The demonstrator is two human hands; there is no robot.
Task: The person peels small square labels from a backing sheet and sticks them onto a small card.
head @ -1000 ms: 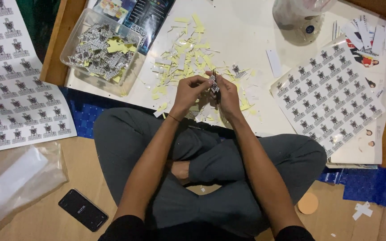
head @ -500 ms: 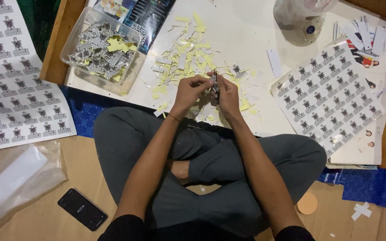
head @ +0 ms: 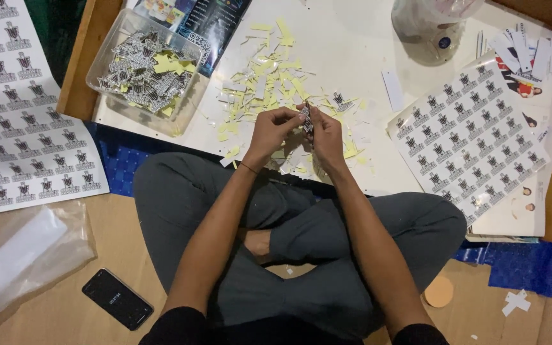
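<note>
My left hand (head: 269, 131) and my right hand (head: 324, 135) meet over the near edge of a low white table (head: 352, 51). Both pinch one small black-and-white sticker (head: 306, 119) between the fingertips. Yellow and white backing scraps (head: 269, 76) lie scattered on the table just beyond my hands. A clear plastic tub (head: 142, 70) holding several cut stickers and yellow scraps stands at the table's left. A printed sticker sheet (head: 471, 144) lies to the right of my hands.
Another sticker sheet (head: 27, 121) lies on the floor at left. A black phone (head: 117, 298) and a clear plastic bag (head: 20, 255) rest on cardboard at lower left. A white bagged object (head: 432, 25) stands at the table's far side. My crossed legs fill the middle.
My hands have kept almost the same place; the fingers have shifted slightly on the small sticker.
</note>
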